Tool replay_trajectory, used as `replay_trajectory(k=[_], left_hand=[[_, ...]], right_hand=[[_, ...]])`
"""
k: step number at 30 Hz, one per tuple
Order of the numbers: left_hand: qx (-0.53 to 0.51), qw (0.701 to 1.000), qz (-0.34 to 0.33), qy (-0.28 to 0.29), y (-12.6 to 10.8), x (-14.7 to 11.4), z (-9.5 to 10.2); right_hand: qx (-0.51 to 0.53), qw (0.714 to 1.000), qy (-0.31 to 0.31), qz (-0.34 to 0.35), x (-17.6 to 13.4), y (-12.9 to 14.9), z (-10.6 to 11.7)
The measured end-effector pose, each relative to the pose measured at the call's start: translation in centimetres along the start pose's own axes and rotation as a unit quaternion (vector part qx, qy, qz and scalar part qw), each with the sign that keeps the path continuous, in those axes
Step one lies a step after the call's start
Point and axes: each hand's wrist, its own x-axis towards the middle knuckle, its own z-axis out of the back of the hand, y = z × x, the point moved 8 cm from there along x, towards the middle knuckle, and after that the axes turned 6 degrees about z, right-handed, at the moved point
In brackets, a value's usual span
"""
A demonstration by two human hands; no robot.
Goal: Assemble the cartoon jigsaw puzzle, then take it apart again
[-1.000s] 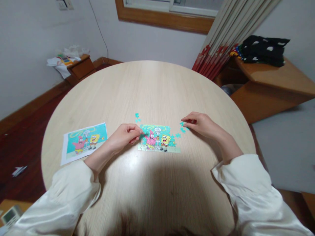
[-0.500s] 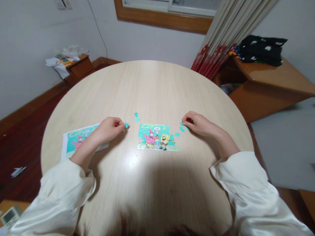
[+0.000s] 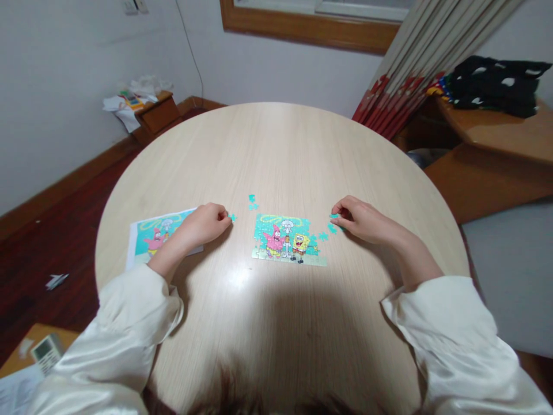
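A partly assembled jigsaw puzzle [image 3: 283, 239] with cartoon figures on a teal background lies on the round table [image 3: 276, 150]. To its left, my left hand [image 3: 207, 223] is closed, fingertips pinched at a small teal puzzle piece [image 3: 233, 218] that is partly hidden by them. My right hand [image 3: 363, 220] is on the other side, thumb and index finger around another teal piece [image 3: 334, 217]. More loose pieces [image 3: 324, 236] lie between that hand and the puzzle's right edge. Two teal pieces [image 3: 252, 199] rest above the puzzle's upper left corner.
A printed reference picture [image 3: 144, 239] lies under my left forearm. Beyond the table are a small cabinet with papers [image 3: 158, 115], a curtain [image 3: 401, 75], and a wooden unit [image 3: 496, 158] bearing black patterned cloth [image 3: 495, 86]. A remote-like device [image 3: 47, 353] sits at lower left.
The whole view has shifted, so the table and hands appear further right. My right thumb and index finger have parted slightly around the piece. My left hand stays by its piece.
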Motion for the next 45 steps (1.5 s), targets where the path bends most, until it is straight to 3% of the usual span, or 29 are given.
replay_trajectory(k=[8,13,16,21,24,27,36,40,45], left_hand=[[-0.054,0.997,-0.012,-0.048,-0.4,-0.3,1.0],[-0.116,0.991,-0.024,-0.055,-1.0,-0.5,1.5],[-0.19,0.98,-0.048,-0.015,-2.2,-1.0,1.0],[-0.333,0.929,-0.12,0.109,-5.4,-2.6,-0.7],[-0.381,0.901,-0.123,0.164,-6.3,-3.2,-1.9],[-0.406,0.889,-0.114,0.177,-6.4,-3.1,-2.5],[-0.436,0.88,-0.108,0.154,-6.2,-2.8,-2.8],[-0.426,0.886,-0.109,0.143,-6.0,-2.7,-3.0],[-0.381,0.906,-0.133,0.128,-5.8,-2.7,-2.3]], right_hand=[[0.046,0.999,-0.006,-0.008,-0.3,0.4,0.2],[0.124,0.987,-0.105,0.002,-0.1,1.8,1.7],[0.184,0.971,-0.154,0.02,0.2,4.6,1.6],[0.304,0.946,-0.078,0.076,1.0,10.7,-3.0],[0.368,0.926,-0.042,0.07,1.3,12.2,-5.7],[0.379,0.922,-0.044,0.065,1.5,12.3,-6.8],[0.393,0.916,-0.044,0.072,1.8,12.4,-7.0],[0.388,0.918,-0.035,0.074,1.7,12.4,-7.4],[0.349,0.931,-0.073,0.075,1.6,11.9,-6.9]])
